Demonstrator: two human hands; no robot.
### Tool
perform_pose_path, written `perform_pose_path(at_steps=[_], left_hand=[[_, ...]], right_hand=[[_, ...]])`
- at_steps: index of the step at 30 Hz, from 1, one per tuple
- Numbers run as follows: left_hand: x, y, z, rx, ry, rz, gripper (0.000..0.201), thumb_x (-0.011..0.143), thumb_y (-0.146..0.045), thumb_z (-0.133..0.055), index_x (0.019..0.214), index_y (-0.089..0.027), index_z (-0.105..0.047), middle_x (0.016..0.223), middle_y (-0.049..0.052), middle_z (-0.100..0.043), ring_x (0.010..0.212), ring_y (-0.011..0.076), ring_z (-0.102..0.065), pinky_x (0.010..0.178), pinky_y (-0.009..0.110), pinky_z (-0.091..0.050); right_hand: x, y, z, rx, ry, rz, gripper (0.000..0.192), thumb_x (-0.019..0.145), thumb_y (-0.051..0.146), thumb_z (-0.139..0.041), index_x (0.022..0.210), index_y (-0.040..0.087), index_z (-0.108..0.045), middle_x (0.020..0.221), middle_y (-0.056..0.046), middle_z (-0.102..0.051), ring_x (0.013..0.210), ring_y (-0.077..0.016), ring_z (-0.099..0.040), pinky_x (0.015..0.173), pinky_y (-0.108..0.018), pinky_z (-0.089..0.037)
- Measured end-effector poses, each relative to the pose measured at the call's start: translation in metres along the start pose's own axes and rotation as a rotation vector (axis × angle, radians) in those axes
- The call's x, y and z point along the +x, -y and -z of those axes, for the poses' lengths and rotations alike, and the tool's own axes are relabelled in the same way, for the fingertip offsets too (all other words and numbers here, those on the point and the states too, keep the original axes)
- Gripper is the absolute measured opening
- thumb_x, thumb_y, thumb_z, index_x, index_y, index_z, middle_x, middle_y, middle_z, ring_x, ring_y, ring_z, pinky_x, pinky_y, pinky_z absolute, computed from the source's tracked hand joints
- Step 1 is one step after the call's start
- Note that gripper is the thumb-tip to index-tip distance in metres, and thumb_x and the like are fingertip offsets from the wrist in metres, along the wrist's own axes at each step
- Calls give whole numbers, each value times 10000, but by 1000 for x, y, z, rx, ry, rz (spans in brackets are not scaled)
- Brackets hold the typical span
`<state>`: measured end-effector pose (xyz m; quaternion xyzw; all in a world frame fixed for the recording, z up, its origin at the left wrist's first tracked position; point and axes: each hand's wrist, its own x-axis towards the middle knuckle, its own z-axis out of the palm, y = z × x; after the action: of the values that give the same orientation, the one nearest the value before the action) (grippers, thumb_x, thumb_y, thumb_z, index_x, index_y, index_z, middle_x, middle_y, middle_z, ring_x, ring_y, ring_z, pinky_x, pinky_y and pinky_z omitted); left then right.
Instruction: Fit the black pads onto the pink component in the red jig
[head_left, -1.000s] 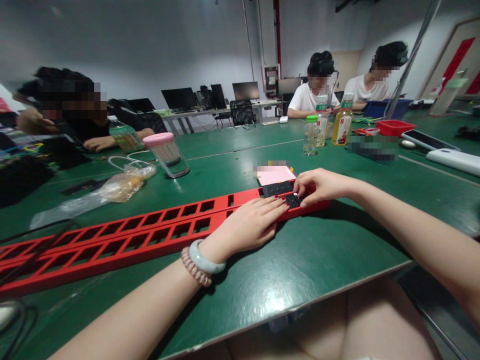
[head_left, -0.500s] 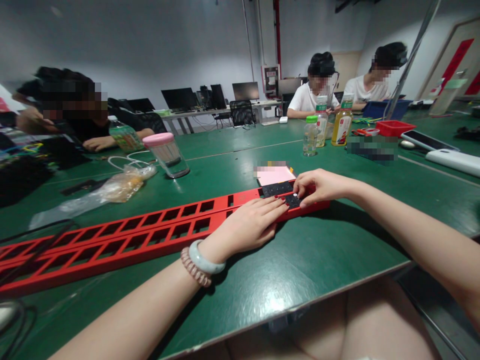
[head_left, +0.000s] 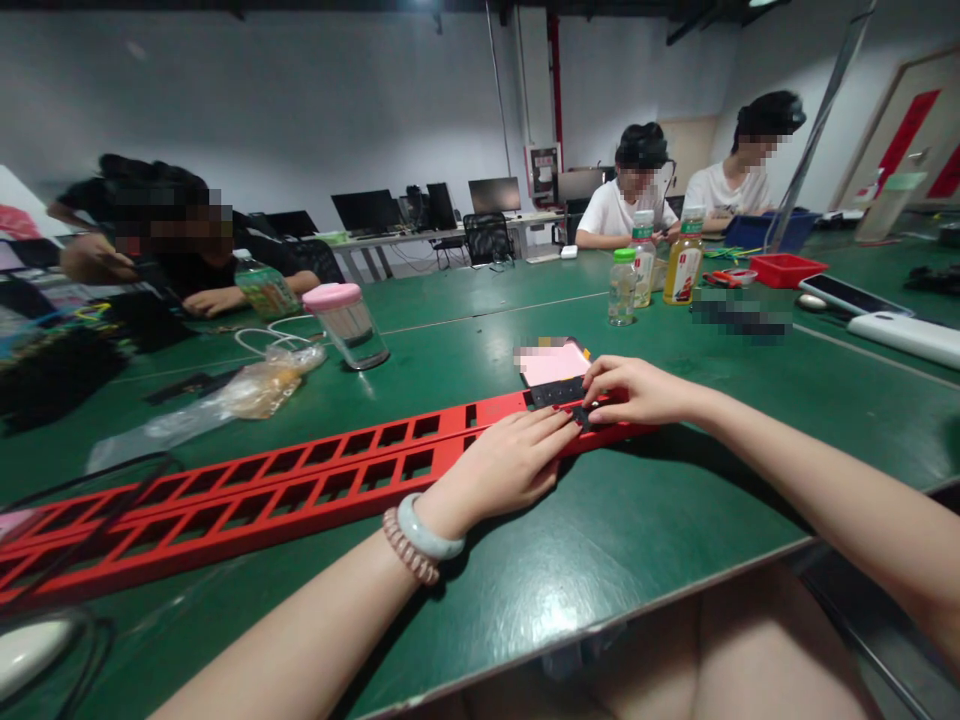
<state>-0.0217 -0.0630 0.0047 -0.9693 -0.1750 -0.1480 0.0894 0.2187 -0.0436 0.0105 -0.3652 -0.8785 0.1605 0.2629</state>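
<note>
A long red slotted frame lies across the green table. Black modules fill the slots at its right end. My left hand lies flat on the frame, fingertips touching the black modules. My right hand rests on the frame's right end, its fingers pinching a small black module at the near row. A pink pad lies just behind the frame.
A glass jar with a pink lid, a plastic bag and white cable lie at the left. Bottles and a red tray stand at the right. Three people sit at the table's far sides. The table edge runs near me.
The view has tilted slightly, shifting everything down and right. My right hand's fingers have curled tighter onto the small black module. My left hand stays on the frame.
</note>
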Motion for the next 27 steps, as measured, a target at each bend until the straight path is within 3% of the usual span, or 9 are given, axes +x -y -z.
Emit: perform_pose_path(at_steps=[5,8,10,17,20,27], left_hand=[[-6,4,6,91,-78,251,563,826,-346,-468,1311,-90,-339,1292,183,-464,1194,282,-444,983,451,-381],[-12,11,5,157,-80,433,753,768,-555,-483,1300,-42,-341,1302,241,-426,1211,369,-395,965,529,-349],[-16,16,2,165,-72,496,819,749,-618,-464,1297,-22,-338,1305,260,-413,1200,378,-404,964,540,-337],[-21,15,-2,127,-48,527,830,756,-641,-439,1318,-43,-309,1331,237,-397,1203,357,-411,963,504,-352],[-22,14,-1,130,-55,536,818,762,-638,-433,1314,-46,-318,1322,234,-408,1191,360,-422,958,501,-353],[-23,14,0,133,-21,568,846,757,-664,-406,1322,-40,-316,1291,227,-443,1177,353,-428,972,483,-334]], right_hand=[[14,9,-13,-84,-175,-212,368,749,385,-610,1051,174,-603,1021,-89,-538,950,-196,-547,848,-316,-424],[33,24,-23,-196,-88,-369,523,747,485,-576,1169,179,-533,1138,-135,-498,1017,-241,-532,869,-336,-412],[49,37,-30,-291,-4,-465,518,785,509,-497,1167,159,-527,1159,-174,-485,1028,-280,-533,859,-363,-418],[95,60,-48,-406,121,-826,647,738,525,-487,1224,98,-486,1219,-232,-426,999,-344,-551,771,-406,-460],[96,64,-47,-400,108,-813,620,735,544,-481,1180,116,-544,1239,-219,-411,1011,-340,-543,782,-407,-455],[102,60,-29,-458,-109,-765,470,769,510,-479,1084,192,-625,1151,-150,-448,956,-298,-573,813,-392,-438]])
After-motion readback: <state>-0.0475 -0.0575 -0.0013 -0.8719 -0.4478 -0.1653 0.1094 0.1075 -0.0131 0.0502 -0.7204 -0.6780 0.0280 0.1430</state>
